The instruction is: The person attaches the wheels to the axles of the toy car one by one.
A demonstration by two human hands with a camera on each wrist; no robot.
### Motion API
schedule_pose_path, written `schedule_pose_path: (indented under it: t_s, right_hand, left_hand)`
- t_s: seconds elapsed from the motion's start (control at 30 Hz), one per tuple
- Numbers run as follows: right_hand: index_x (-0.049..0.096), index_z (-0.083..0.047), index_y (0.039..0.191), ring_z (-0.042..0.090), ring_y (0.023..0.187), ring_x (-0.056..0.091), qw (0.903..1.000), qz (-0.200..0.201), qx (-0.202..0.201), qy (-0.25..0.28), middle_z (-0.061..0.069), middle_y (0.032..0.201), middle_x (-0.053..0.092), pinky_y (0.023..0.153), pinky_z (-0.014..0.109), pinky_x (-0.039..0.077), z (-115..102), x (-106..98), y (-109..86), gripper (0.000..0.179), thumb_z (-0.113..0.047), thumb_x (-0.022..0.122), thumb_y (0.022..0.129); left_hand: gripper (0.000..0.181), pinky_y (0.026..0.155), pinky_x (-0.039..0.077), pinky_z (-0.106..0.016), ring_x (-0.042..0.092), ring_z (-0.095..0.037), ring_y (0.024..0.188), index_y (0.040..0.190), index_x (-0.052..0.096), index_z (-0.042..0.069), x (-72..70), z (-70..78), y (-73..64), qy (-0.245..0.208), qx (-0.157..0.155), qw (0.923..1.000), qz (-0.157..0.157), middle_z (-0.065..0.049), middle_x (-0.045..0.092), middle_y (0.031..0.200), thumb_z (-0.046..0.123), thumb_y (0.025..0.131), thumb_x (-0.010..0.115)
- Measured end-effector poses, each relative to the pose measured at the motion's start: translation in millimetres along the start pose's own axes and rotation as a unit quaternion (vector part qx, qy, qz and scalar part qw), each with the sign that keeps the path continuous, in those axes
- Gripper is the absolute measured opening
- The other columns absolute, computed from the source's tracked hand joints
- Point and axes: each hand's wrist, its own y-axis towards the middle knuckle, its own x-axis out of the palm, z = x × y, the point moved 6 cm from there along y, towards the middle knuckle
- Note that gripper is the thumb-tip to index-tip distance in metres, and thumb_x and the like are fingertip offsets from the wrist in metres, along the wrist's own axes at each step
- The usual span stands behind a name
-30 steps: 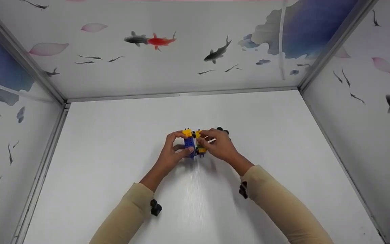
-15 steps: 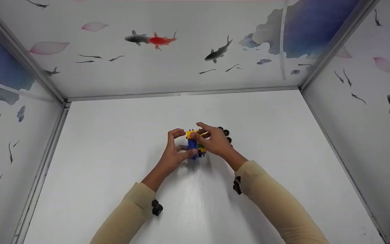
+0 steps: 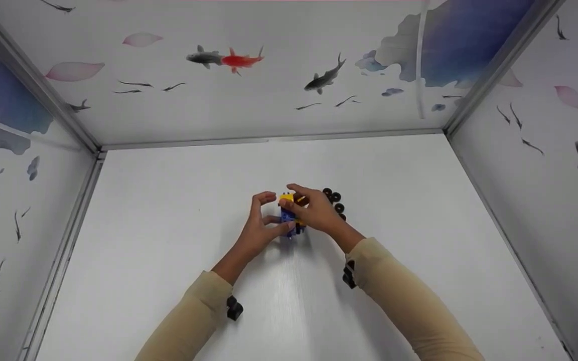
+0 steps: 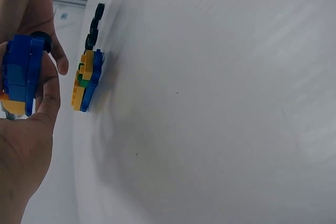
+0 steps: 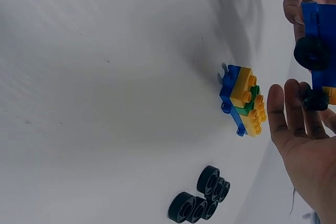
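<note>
A toy building-block car [image 3: 287, 214], blue with yellow bricks at one end, is raised between both hands. My left hand [image 3: 256, 230] grips its blue side, thumb at the near end. My right hand [image 3: 319, 210] pinches the yellow end, thumb in front and index finger lifted above it. In the right wrist view, two black wheels [image 5: 311, 53] sit along the car's side, and the right fingers [image 5: 296, 111] lie against the lower one. A second block car [image 5: 244, 100], blue base with yellow and green bricks, rests on the table below, mostly hidden in the head view.
Several loose black wheels [image 3: 338, 207] lie in a cluster on the white table [image 3: 168, 240], just beyond the right hand. Patterned walls [image 3: 269, 100] with painted fish enclose the table at the back and sides.
The right hand has shifted left onto the car's yellow end, and its index finger has lifted. The left fingertips have come off the yellow end, and the car has moved slightly right.
</note>
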Motion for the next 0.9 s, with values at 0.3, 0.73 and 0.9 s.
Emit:
schedule_pose_path:
  t_s: [0.3,0.73,0.9]
  right_hand:
    - [0.056,-0.021,0.164,0.032,0.127,0.070,0.9999,0.008,0.010,0.006,0.013,0.142,0.071,0.105,0.047,0.064,-2,-1,-1.0,0.063,-0.048,0.069,0.109]
    - [0.057,-0.018,0.163,0.033,0.128,0.070,0.9996,0.021,0.017,0.002,0.015,0.140,0.071,0.104,0.050,0.064,6,-8,-3.1,0.065,-0.050,0.070,0.108]
    - [0.059,-0.016,0.161,0.032,0.127,0.069,0.9983,0.014,0.043,0.036,0.014,0.140,0.069,0.101,0.046,0.065,13,-13,-4.7,0.067,-0.052,0.072,0.106]
  left_hand:
    - [0.096,0.104,0.065,-0.045,0.072,-0.036,0.131,0.162,0.019,0.035,5.2,-5.1,-2.1,-0.014,-0.043,0.9988,-0.020,-0.015,0.041,0.164,0.047,0.096,0.087]
    - [0.094,0.097,0.067,-0.038,0.078,-0.025,0.111,0.162,0.017,0.030,3.7,-12.9,-1.6,-0.046,-0.085,0.9952,-0.014,-0.016,0.067,0.124,0.036,0.099,0.086]
    - [0.092,0.099,0.066,-0.037,0.076,-0.024,0.115,0.162,0.019,0.028,-4.9,-10.8,-1.0,-0.053,-0.084,0.9950,0.011,-0.017,0.067,0.127,0.033,0.099,0.086]
